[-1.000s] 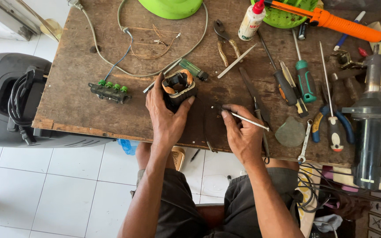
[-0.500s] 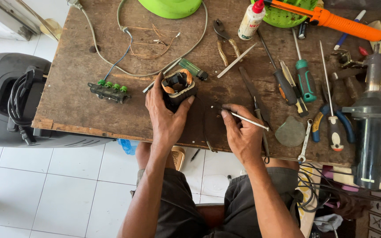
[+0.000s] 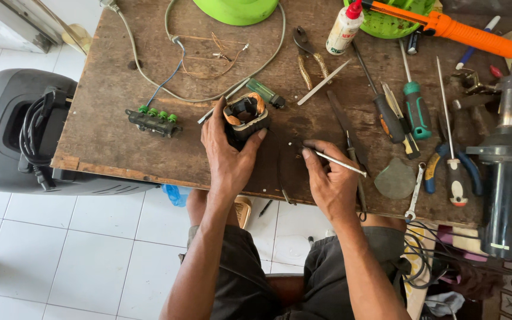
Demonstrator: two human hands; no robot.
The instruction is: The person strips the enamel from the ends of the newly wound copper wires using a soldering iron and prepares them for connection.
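Stator point(image 3: 245, 117): on the bench point(image 3: 108, 127), near its middle, just ahead of the front edge; dark laminated core with copper windings showing at the top.
Left hand point(image 3: 227, 155): wrapped over the near side of the stator, thumb on one flank, fingers on the other, clamped on the core.
Right hand point(image 3: 330, 181): resting on the bench right of the stator, apart from it; fingers pinched together on a thin rod point(image 3: 340, 162), tip toward the stator.
Handling: likely heavy for its bulk, iron core rigid; windings and enamel probably easy to nick or bend.
Grip point: best by the steel core's outer flanks, not the copper loops.
Terminal block point(image 3: 154, 121): left of the stator, green caps, blue wire leading off.
Cable point(image 3: 208, 95): grey, looping round the upper bench.
Screwdrivers point(image 3: 413, 104): right of the hands, laid roughly parallel.
Pliers point(image 3: 303, 50): above the stator, beside a glue bottle point(image 3: 345, 26).
Heat gun point(image 3: 502, 178): far right, at the bench edge.
Speaker point(image 3: 13, 133): black, on the floor at the left, cord coiled in its recess.
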